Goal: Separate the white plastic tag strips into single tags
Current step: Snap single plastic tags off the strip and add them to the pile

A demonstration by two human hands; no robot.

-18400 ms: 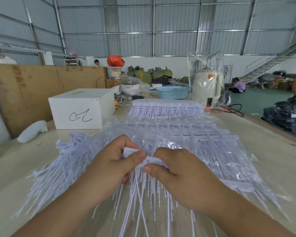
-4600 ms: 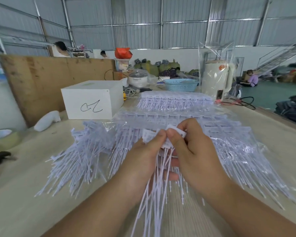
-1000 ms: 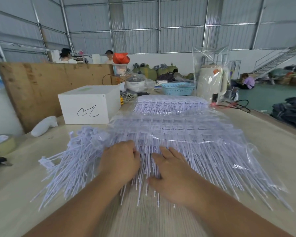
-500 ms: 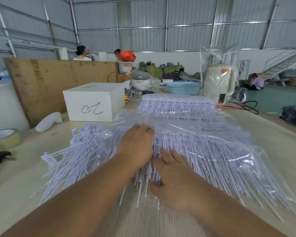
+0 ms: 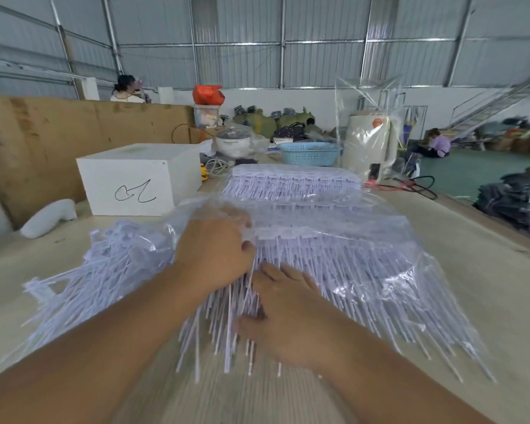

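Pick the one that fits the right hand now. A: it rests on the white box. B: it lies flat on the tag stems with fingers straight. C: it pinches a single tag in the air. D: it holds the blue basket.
B: the right hand lies fingers-straight on the tag stems, nothing pinched.

Corrugated grey metal walls (image 5: 242,62), green floor (image 5: 471,169), metal staircase (image 5: 496,102), pale worktable (image 5: 487,270), plywood board (image 5: 58,142).

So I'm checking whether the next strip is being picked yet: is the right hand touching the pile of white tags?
Touching. The head view shows the right hand lying flat, fingers straight, on the pile of white tags.
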